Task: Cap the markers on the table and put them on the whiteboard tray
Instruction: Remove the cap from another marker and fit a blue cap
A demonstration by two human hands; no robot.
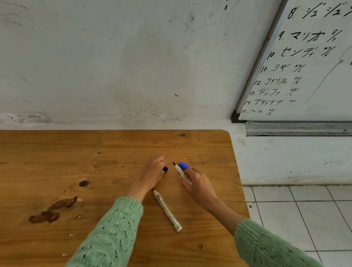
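With our right hand [199,185] gripping an uncapped marker [181,173] beside a blue cap [184,166], our left hand [151,174] closed on another cap [165,169], a second marker [167,210] lies uncapped on the table [52,167], the tray [302,129] empty.

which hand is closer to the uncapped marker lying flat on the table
Left. The left hand rests just above the lying marker's tip; the right hand, holding another marker, sits farther right.
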